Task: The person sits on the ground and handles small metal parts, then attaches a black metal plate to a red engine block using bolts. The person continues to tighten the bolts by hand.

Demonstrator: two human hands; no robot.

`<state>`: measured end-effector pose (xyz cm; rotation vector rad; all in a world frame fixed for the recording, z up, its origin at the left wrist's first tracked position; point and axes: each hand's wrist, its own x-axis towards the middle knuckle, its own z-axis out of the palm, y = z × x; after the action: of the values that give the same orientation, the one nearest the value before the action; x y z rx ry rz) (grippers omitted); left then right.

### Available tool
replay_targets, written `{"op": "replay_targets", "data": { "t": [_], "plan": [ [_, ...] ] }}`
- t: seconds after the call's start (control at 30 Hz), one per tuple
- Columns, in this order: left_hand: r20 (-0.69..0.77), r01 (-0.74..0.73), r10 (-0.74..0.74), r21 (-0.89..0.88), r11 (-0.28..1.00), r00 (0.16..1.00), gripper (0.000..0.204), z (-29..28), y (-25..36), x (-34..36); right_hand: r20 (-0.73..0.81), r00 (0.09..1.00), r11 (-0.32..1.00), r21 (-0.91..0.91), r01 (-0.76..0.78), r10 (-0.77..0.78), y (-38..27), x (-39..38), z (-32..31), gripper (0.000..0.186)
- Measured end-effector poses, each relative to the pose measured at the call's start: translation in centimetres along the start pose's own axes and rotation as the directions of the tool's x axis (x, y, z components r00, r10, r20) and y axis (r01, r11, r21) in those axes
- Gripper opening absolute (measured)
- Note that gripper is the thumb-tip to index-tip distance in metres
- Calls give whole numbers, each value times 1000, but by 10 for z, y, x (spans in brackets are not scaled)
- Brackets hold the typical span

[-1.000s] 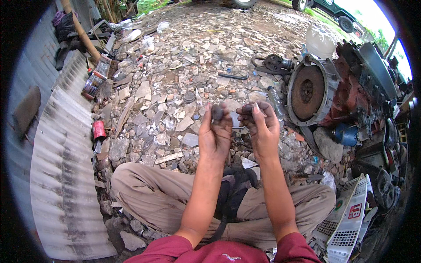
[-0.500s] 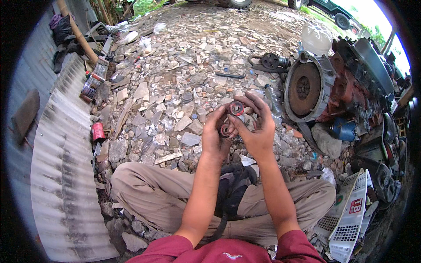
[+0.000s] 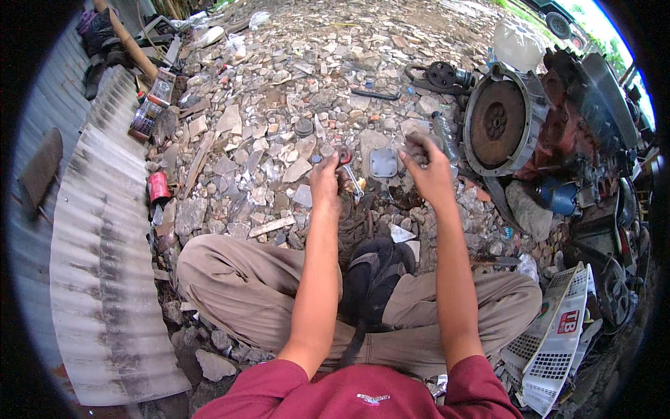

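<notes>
While 2 hands [image 3: 430, 169] hover, red part [image 3: 345, 156] in left [image 3: 325, 186]

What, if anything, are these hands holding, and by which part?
The left hand holds a small red-ringed part by its outer side, at the fingertips. Whether the right hand holds anything cannot be told.

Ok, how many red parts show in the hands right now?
1: the red part at the fingers of the left hand. None shows in the right hand, whose fingers are blurred; more may be hidden in either.
</notes>
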<state>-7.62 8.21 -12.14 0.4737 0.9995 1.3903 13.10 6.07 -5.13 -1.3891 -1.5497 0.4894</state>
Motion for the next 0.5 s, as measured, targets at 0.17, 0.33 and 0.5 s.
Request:
{"op": "replay_targets", "data": {
  "t": [0.17, 0.33, 0.5],
  "plan": [
    [-163, 308, -295, 57, 950, 941, 24, -101, -123, 63, 335, 888, 915, -357, -189, 315, 142, -50, 71, 53],
    [-426, 394, -349, 20, 919, 835, 27, -119, -168, 48, 453, 708, 812, -498, -303, 542, 133, -106, 122, 55],
    [-334, 427, -341, 232, 874, 879, 36, -90, -146, 34, 351, 739, 797, -443, -411, 576, 153, -103, 117, 45]
  ]
}}
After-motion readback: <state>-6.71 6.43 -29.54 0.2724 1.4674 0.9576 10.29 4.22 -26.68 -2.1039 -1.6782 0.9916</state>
